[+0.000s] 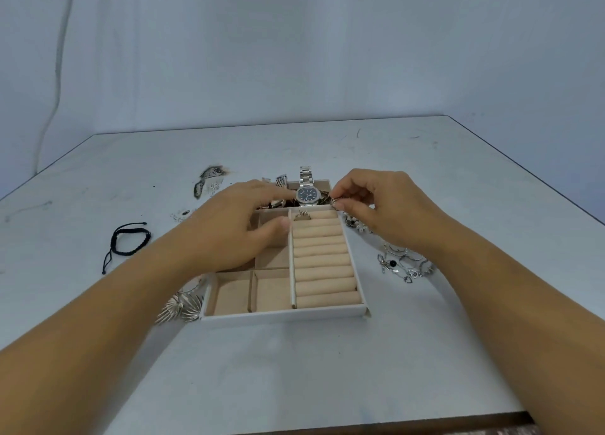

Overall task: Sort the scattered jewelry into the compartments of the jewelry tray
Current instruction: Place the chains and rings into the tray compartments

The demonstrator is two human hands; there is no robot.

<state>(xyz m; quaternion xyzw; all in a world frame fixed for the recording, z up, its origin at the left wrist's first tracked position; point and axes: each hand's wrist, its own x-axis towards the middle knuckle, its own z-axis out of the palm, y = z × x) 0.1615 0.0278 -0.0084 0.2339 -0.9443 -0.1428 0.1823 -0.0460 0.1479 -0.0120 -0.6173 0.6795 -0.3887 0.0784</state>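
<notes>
The jewelry tray is white with beige lining and lies at the table's middle. Its right side holds padded ring rolls, and a ring sits in the farthest slot. A silver watch with a dark dial lies in the far compartment. My left hand hovers over the tray's left compartments, fingers relaxed, index finger reaching toward the watch. My right hand pinches a small ring at the tray's far right corner.
A black cord bracelet lies to the left. Silver fan-shaped earrings sit by the tray's near left corner. A pearl bracelet and tangled silver chains lie to the right. More small pieces lie at the far left.
</notes>
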